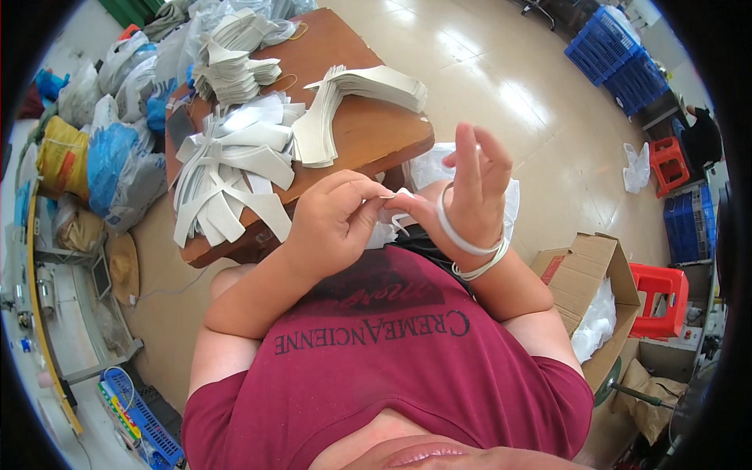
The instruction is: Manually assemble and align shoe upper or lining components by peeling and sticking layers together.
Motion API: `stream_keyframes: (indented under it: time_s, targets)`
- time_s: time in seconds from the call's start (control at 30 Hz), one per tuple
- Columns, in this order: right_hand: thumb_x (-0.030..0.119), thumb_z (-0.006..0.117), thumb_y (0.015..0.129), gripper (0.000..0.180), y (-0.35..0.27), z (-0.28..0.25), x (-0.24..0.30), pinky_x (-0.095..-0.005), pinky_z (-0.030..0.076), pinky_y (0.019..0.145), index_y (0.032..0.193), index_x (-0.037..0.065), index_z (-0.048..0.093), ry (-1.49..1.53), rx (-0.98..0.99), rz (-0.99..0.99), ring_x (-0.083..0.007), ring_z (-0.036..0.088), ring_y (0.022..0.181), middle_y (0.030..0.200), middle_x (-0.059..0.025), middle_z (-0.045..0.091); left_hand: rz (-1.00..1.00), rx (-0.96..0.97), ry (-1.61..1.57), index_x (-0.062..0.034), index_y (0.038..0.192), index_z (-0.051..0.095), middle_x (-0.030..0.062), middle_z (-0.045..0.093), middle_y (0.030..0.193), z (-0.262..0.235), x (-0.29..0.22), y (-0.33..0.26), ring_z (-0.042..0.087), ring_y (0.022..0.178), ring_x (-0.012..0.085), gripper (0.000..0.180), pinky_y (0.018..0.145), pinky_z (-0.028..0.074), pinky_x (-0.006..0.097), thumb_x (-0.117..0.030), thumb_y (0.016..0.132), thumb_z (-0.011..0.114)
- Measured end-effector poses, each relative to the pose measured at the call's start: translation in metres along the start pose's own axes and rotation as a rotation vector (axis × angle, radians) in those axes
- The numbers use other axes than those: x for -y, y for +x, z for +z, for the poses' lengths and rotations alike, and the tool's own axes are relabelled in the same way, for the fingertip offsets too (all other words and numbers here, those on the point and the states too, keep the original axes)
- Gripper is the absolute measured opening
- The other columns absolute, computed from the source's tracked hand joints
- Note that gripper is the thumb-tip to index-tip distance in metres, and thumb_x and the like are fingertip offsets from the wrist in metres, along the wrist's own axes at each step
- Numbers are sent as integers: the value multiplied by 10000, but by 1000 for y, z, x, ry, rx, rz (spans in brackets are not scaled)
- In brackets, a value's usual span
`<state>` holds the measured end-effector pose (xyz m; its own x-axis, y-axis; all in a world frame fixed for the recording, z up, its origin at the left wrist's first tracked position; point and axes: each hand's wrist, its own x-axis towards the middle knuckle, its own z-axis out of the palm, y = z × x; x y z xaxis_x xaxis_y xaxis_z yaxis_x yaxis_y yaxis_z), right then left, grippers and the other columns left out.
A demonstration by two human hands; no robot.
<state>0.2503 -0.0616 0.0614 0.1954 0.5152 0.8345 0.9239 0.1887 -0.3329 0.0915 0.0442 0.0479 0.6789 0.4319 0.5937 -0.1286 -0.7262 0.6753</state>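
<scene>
My left hand (338,218) is closed in a pinch, fingertips on a small thin white strip (401,222). My right hand (476,188) meets it there, its thumb side pressed to the same piece while other fingers stand raised. A white bangle (454,227) and a pale cord loop (483,269) circle my right wrist. Both hands are held up in front of my maroon shirt; the strip's full shape is hidden by the fingers. Beyond them, white cut pieces (227,205) and a fanned stack of off-white curved pieces (319,129) lie on a brown table (388,129).
More stacked pieces (235,59) sit farther back on the table. Stuffed plastic bags (117,168) crowd the left. A straw hat (123,265) lies on the floor. To the right are an open cardboard box (583,274), a red stool (659,294) and blue crates (607,51).
</scene>
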Motion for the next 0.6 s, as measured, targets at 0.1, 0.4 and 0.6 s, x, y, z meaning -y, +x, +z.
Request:
stream_keyframes:
  time_s: [0.1, 0.4, 0.6]
  targets:
    - [132, 835, 604, 403, 3, -1, -3, -334, 495, 675, 976, 71, 692, 62, -42, 65, -213, 576, 761, 1076, -92, 580, -86, -1, -38, -17, 938, 678, 111, 666, 839, 1, -2, -1, 655, 715, 222, 87, 611, 525, 308, -12, 854, 657]
    - [-23, 740, 629, 265, -20, 15, 1, -329, 499, 665, 876, 34, 661, 135, 24, -201, -236, 597, 779, 899, -71, 617, -92, -115, -73, -16, 965, 692, 116, 681, 852, 9, -2, -6, 658, 717, 213, 113, 603, 512, 292, -23, 856, 665]
    - [-18, 723, 652, 249, -22, 18, -3, -357, 489, 707, 896, 1, 679, 4, -36, -338, -232, 598, 815, 965, -82, 614, -84, -137, -57, -12, 982, 695, 128, 687, 873, 14, 0, -6, 661, 744, 229, 123, 643, 517, 305, -21, 864, 660]
